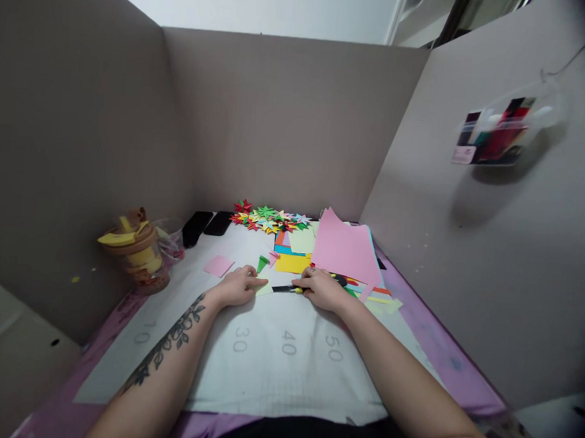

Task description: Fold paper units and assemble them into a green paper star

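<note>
My left hand (pixel 239 286) rests on the mat with its fingers closed at a small pale green paper (pixel 264 288). My right hand (pixel 322 288) is closed around scissors (pixel 282 288) whose dark blades point left, their tip at the paper's right edge. The hand hides part of the scissors. Just beyond my left fingers lie a green folded paper piece (pixel 262 263) and a pink folded piece (pixel 273 258). A pink paper square (pixel 218 265) lies left of that hand, and a yellow paper (pixel 293 264) lies beyond the blades.
Folded paper stars (pixel 267 217) are heaped at the back. Large pink sheets (pixel 345 246) lie at the right, over coloured strips. A plastic cup (pixel 142 258) and two black objects (pixel 198 226) stand or lie at the left. Grey panels (pixel 289 125) enclose the table; a clear container (pixel 509 131) hangs right.
</note>
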### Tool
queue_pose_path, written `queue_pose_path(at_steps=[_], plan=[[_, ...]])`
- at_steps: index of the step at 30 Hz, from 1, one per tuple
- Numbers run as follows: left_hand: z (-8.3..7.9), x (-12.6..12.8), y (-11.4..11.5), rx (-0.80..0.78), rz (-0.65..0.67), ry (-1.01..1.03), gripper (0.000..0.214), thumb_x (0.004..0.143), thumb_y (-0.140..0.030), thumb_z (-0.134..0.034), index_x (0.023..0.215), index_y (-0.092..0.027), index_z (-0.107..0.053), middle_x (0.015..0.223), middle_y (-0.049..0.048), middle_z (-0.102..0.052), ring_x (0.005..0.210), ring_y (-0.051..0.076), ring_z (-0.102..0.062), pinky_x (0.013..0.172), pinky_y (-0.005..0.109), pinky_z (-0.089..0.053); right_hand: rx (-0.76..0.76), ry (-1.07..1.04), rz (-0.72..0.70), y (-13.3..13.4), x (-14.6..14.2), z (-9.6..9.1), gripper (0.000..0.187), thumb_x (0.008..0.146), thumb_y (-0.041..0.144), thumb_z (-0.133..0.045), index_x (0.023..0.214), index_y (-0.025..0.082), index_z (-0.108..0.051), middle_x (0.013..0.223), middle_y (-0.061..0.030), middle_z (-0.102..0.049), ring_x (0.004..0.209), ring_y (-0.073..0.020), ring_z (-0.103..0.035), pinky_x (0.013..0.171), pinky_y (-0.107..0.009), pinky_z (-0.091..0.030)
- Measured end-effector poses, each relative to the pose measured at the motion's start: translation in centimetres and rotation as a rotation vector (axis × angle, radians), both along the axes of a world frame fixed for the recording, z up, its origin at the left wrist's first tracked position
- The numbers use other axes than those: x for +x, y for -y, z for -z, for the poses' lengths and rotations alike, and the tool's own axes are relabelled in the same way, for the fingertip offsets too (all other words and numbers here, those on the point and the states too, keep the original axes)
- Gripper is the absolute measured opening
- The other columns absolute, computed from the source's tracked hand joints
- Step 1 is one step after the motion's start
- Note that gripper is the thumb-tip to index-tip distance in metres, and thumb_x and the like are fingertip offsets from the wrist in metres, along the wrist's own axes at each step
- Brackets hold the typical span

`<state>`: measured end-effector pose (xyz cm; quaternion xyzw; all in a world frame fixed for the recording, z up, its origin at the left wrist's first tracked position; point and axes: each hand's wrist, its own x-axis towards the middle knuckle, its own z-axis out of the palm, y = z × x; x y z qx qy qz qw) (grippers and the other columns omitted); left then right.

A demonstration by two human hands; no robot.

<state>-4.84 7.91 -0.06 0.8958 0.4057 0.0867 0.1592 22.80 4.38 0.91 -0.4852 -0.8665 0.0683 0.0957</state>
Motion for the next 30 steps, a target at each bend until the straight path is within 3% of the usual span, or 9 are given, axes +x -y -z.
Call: queue_pose_path(at_steps=[30], plan=[[-1.5,0.3,0.6,-0.109,-0.054,-0.095,0.048,0.074,-0.022,-0.047,0.120,-0.035,-0.054,0.125,0.0016,-0.042,0.104,0.020,-0.048,0.091,0.027,-0.035,0.009,0.142,0.042,1.3,-0.9,-1.6,0.037,0.076,0.017,-0.052,0.109,0.030,-0.062,0.093,-0.0057,-0.058,0.089,-0.0196,-0.051,0.075,-0.028,-0.030]])
